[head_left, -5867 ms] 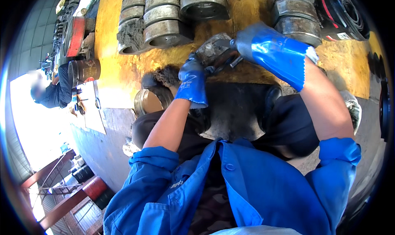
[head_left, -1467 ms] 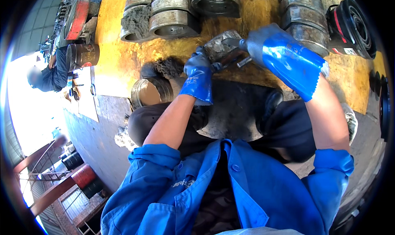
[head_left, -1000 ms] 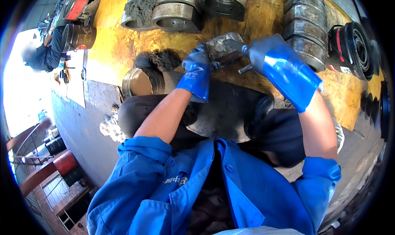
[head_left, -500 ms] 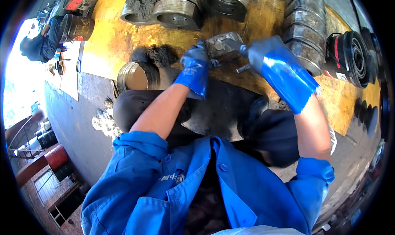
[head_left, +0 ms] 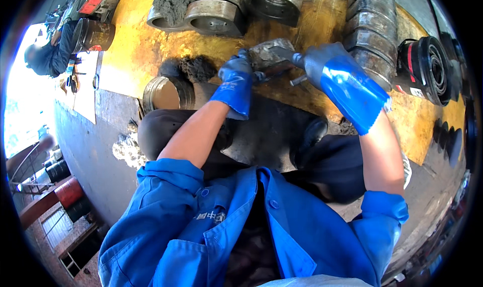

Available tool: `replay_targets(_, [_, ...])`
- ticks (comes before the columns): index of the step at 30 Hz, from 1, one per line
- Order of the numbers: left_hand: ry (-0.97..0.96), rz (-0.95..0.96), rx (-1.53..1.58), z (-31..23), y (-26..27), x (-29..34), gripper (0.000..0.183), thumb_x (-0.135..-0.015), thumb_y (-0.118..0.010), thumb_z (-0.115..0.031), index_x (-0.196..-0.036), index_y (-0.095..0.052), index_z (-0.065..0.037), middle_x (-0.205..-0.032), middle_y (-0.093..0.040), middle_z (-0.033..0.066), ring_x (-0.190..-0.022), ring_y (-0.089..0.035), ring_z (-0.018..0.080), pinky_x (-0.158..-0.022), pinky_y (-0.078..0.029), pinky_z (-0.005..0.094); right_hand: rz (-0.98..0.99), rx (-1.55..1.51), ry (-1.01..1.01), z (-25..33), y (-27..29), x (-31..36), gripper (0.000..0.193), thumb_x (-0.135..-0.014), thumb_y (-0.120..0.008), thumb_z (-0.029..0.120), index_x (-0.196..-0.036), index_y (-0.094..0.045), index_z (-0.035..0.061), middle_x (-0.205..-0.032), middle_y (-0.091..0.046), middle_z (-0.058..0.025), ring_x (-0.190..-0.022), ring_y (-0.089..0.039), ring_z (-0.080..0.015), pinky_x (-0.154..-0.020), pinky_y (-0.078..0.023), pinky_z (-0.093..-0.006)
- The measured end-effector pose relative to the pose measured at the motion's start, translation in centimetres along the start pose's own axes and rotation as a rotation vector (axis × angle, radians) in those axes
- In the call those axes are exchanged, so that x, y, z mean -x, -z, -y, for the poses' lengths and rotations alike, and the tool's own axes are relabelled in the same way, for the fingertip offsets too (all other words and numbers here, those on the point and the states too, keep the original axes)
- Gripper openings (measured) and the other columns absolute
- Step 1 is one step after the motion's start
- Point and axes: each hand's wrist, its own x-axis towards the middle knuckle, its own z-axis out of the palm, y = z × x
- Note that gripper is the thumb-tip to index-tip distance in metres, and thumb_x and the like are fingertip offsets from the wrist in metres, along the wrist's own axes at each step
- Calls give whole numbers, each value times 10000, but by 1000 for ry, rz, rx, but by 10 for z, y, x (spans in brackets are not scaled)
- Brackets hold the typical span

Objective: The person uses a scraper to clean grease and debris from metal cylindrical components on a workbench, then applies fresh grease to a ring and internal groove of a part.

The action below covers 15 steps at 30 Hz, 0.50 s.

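Both of my hands wear blue rubber gloves with grey, dirt-darkened fingers. My left hand is closed around a dark metal piece whose kind I cannot make out; its end sticks out to the right. My right hand grips a flat-bladed scraper, its grey blade pointing left over that piece. A short metal rod shows just under my right fingers; whether it belongs to the held piece is unclear. Behind the blade lies a crumpled greyish lump, partly covered.
Heavy metal rings stand at the far side of the yellow-stained board, one holding dark grit. More rings line the right, beside a black bucket. A tin of brown paste sits near my left knee. Another person is far left.
The held piece shows more plainly between my hands, tilted up to the right. My left hand has shifted slightly left, while the scraper stays over the piece.
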Motion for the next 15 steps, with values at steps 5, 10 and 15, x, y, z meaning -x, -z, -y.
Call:
replay_targets(5, [4, -27, -27, -6, 3, 3, 951, -672, -793, -591, -1367, -358, -108, -1291, -561, 186, -1171, -577, 387, -886, -502, 530, 44, 60, 34, -7, 0, -4, 311, -901, -510, 126, -1167, -658, 189, -992, -697, -126, -930, -686, -294, -778, -560, -431])
replay_targets(10, [-42, -24, 12, 5, -1, -11, 954, -673, -800, -579, -1372, -353, -107, -1297, -559, 184, -1176, -572, 394, -904, -495, 523, 122, 36, 5, -6, 3, -10, 324, -913, -503, 143, -1211, -627, 176, -1024, -695, -121, -959, -682, -296, -799, -554, -431])
replay_targets(15, [-33, -6, -19, 17, -9, -18, 969, -689, -800, -554, -1411, -319, -123, -1333, -529, 188, -1206, -552, 382, -917, -497, 506, 112, -47, 6, 5, 4, -10, 285, -919, -503, 155, -1134, -679, 92, -1119, -686, -122, -1023, -670, -300, -864, -535, -430])
